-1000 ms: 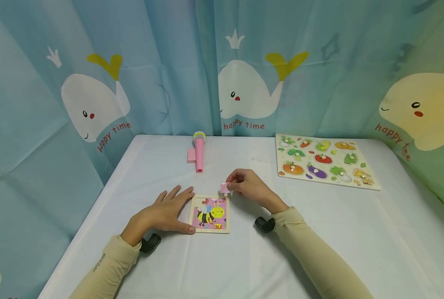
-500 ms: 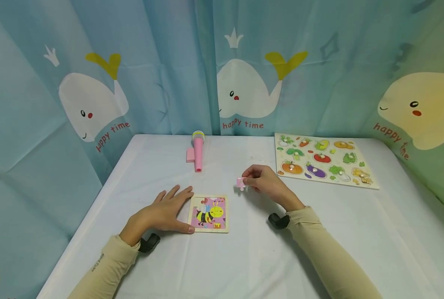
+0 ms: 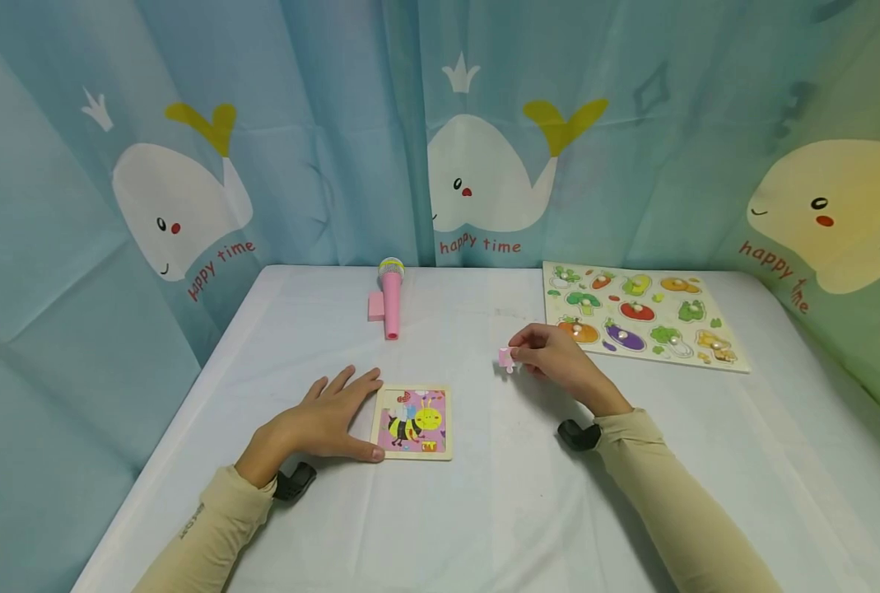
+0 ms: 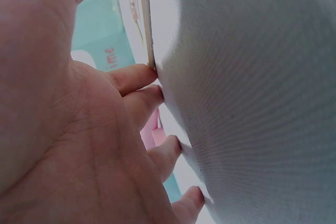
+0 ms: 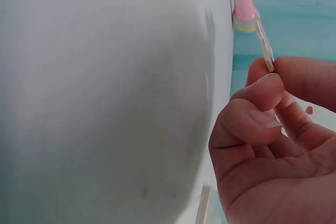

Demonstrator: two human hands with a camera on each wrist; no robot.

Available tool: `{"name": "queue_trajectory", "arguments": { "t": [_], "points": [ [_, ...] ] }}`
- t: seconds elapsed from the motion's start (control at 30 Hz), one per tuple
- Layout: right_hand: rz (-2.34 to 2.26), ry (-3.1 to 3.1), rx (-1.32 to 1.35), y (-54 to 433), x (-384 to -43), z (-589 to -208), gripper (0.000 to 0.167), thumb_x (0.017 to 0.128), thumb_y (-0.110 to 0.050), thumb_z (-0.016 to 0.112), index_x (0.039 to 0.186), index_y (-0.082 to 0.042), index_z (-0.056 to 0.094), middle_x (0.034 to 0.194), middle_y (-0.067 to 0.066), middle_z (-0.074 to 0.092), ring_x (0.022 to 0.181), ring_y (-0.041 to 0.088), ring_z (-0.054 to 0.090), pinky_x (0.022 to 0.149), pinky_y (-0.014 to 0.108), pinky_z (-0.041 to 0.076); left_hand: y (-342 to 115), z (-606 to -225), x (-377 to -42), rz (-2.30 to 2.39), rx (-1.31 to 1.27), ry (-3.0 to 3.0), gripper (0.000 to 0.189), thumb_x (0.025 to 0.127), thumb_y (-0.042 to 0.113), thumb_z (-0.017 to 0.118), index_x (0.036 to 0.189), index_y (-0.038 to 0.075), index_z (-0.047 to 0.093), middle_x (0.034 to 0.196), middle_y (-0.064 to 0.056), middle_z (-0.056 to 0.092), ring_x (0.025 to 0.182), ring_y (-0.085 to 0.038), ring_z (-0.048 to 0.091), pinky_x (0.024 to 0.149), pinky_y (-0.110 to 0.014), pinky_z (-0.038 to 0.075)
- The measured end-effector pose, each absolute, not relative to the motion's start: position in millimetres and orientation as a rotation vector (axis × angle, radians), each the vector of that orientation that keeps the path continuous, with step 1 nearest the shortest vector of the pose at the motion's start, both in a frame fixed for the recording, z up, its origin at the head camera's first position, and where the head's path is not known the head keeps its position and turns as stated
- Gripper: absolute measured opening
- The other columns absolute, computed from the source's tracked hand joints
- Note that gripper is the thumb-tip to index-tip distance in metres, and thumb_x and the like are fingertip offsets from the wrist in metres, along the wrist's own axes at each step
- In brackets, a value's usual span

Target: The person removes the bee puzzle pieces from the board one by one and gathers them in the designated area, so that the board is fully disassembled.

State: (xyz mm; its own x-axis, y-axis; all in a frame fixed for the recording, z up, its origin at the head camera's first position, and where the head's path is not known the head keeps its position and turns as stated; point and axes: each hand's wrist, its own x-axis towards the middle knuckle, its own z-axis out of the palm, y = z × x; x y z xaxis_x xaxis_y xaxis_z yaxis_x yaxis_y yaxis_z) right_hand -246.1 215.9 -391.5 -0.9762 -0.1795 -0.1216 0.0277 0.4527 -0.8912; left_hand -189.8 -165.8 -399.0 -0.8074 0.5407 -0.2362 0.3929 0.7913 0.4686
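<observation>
In the head view, a small square jigsaw puzzle (image 3: 414,422) with a bee picture lies in a light wooden frame. My left hand (image 3: 321,424) rests beside it with fingers spread, thumb and index fingertip touching the frame's left side. The left wrist view has the fingertips (image 4: 170,145) on the cloth and the index finger against the frame's edge. To the right of the puzzle, my right hand (image 3: 569,366) pinches a pink jigsaw piece (image 3: 506,359) between thumb and index finger, above the table. The right wrist view shows this piece (image 5: 265,48) edge-on, the other fingers curled.
A pink toy microphone (image 3: 392,305) lies at the back of the white-covered table (image 3: 477,527), with a pink block (image 3: 376,306) beside it. A vegetable peg puzzle board (image 3: 640,317) lies at the back right, behind my right hand. A blue whale-print curtain (image 3: 336,140) hangs behind.
My right hand has carried the pink jigsaw piece rightward, away from the framed puzzle's top right corner. The left hand stays at the frame.
</observation>
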Motion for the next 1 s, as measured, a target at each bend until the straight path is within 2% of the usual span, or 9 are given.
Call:
{"name": "queue_trajectory", "arguments": {
  "t": [0.13,0.43,0.77,1.0],
  "points": [
    [-1.541,2.509,-0.109,225.0,-245.0,-391.6,0.021,0.106,-0.01,0.067,0.121,0.005,0.067,0.097,0.01,0.066,0.076,0.017,0.054,0.062,0.027,0.046,-166.2,-400.9,-190.6,0.566,0.705,2.628,0.11,0.084,0.055,0.087,0.166,0.005,0.034,0.177,-0.011,0.022,0.162,-0.043,0.007,0.125,-0.068,0.005],
    [-1.502,2.583,-0.067,248.2,-245.9,-394.6,0.022,0.105,-0.009,0.066,0.12,0.006,0.067,0.089,0.008,0.061,0.077,0.019,0.055,0.064,0.028,0.048,-166.1,-401.1,-191.3,0.553,0.703,2.63,0.11,0.084,0.055,0.087,0.166,0.005,0.034,0.177,-0.012,0.022,0.162,-0.043,0.008,0.125,-0.068,0.006],
    [-1.442,2.589,0.009,266.3,-245.0,-393.3,0.025,0.106,-0.012,0.065,0.125,0.004,0.064,0.097,0.006,0.065,0.08,0.018,0.058,0.065,0.028,0.047,-165.7,-401.0,-191.3,0.549,0.705,2.634,0.11,0.084,0.055,0.087,0.166,0.005,0.034,0.177,-0.012,0.022,0.162,-0.044,0.008,0.125,-0.069,0.006],
    [-1.335,2.635,0.002,278.0,-242.4,-390.8,0.024,0.106,-0.013,0.065,0.123,0.004,0.065,0.091,0.005,0.063,0.078,0.018,0.057,0.064,0.028,0.048,-166.3,-401.1,-190.9,0.561,0.691,2.629,0.11,0.084,0.055,0.088,0.166,0.005,0.034,0.177,-0.012,0.022,0.162,-0.043,0.007,0.125,-0.069,0.005]
  ]
}}
